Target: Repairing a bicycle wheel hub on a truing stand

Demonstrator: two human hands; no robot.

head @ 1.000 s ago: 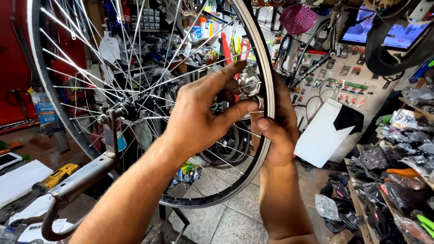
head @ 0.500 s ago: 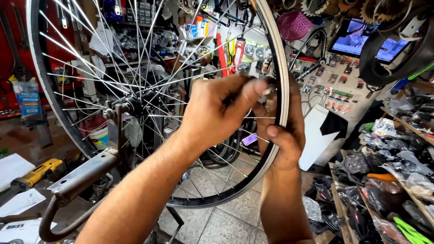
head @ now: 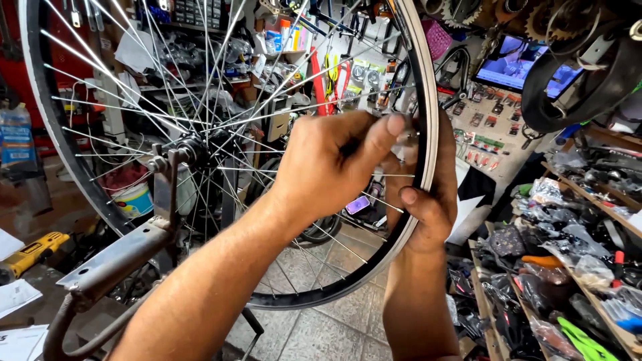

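Both hands, left (head: 334, 167) and right (head: 428, 200), clamp the round wheel's (head: 200, 147) smooth black rim (head: 418, 100) among thin steel spokes (head: 120, 73).

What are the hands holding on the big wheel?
The right hand grips the wheel rim at its right edge. The left hand pinches something small and silvery against the rim; what it is cannot be told.

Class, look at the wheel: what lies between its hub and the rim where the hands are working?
In the head view, thin metal spokes span from the hub to the rim; the left hand covers some.
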